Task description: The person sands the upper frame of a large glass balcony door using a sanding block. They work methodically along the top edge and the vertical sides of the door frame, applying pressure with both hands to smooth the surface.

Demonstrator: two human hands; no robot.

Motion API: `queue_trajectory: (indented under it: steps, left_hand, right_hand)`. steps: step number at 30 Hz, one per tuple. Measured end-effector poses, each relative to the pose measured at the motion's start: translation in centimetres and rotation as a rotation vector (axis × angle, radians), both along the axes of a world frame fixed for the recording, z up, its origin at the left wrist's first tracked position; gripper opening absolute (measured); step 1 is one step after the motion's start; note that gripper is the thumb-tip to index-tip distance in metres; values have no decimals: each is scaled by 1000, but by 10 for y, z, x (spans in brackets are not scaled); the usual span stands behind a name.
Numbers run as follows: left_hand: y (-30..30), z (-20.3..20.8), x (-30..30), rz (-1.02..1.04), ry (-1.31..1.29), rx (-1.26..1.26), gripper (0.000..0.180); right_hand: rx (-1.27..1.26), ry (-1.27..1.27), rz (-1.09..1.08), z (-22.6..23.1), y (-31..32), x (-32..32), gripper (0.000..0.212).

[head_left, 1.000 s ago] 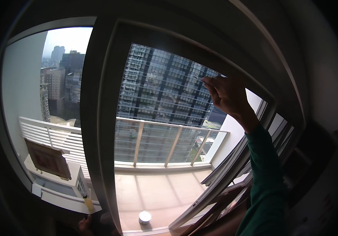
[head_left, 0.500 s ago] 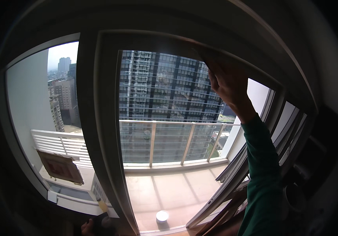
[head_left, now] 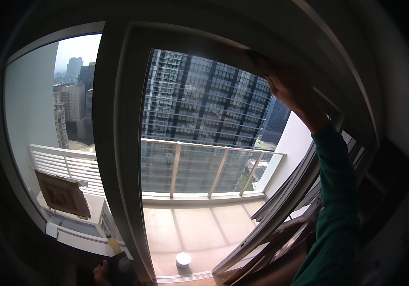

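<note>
My right hand [head_left: 288,86] is raised to the top rail of the dark door frame [head_left: 199,39], its green-sleeved arm stretched up from the lower right. The fingers are closed around a thin dark thing [head_left: 256,59] pressed along the rail; shadow hides its kind. Low at the left, my left hand [head_left: 101,273] is curled against a dark, rounded object [head_left: 122,268], partly cut off by the lower edge. A yellowish piece [head_left: 113,244] shows just above that object; whether the two are joined I cannot tell.
Beyond the door opening lies a sunlit balcony floor [head_left: 166,224] with a round white tub [head_left: 183,259] and a glass railing [head_left: 199,171]. Folded door panels [head_left: 266,224] stand at the right. Behind the left pane are a white slatted rail [head_left: 66,162] and a brown board [head_left: 61,194].
My right hand has slid to the right along the top rail with the dark thing. The view has shifted a little, and my left hand stays low at the left.
</note>
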State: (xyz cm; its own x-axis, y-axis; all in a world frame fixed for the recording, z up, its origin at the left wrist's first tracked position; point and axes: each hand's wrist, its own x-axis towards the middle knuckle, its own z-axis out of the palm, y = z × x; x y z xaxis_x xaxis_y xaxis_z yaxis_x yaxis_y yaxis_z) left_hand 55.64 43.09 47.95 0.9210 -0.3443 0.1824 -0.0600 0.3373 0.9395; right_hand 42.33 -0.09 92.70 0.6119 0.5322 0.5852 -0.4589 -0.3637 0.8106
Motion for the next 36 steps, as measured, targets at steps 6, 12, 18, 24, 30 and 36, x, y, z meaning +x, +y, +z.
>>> queue_trajectory:
  steps: [6,12,18,24,30,36]
  left_hand:
    - [7,-7,6,6,-34,-30,28]
    - [9,-16,11,-62,176,-184,28]
    - [11,-22,11,-51,258,-260,26]
    - [19,-26,8,-42,223,-222,23]
    - [20,-14,-2,51,149,-128,23]
    - [17,-12,-2,121,-172,33,25]
  right_hand:
    - [-60,16,111,11,1,-2,49]
    - [-5,48,117,-2,21,-4,40]
    - [-18,-19,279,-8,35,8,35]
    - [-38,-34,297,-9,29,15,38]
    - [-93,-101,271,-12,32,28,48]
    - [-50,-55,122,-11,40,29,63]
